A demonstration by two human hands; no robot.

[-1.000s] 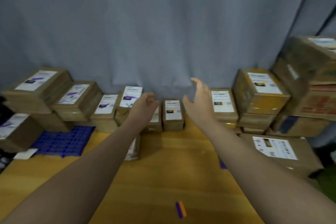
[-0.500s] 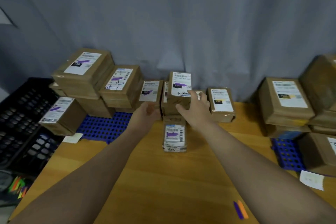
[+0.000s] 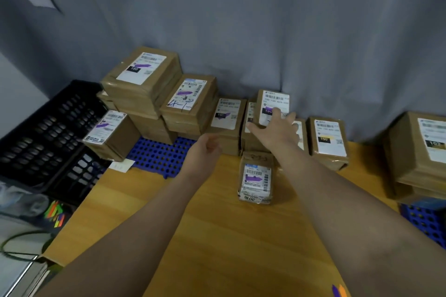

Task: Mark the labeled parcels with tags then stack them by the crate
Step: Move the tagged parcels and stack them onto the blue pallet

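Grey curtain cloth is hanging behind the wooden surface [image 3: 229,236], where the top parcel [image 3: 272,99] is sitting on the middle stack, the right hand [image 3: 275,128] lying spread flat on its label, gripping nothing. The left hand [image 3: 205,149], at that parcel half a second ago, is drawing back, loosely curled and empty, so this stacking step is looking finished. A small parcel [image 3: 255,178] is lying just in front; taller parcel stacks [image 3: 144,94] are standing between it and the black crate [image 3: 48,128].
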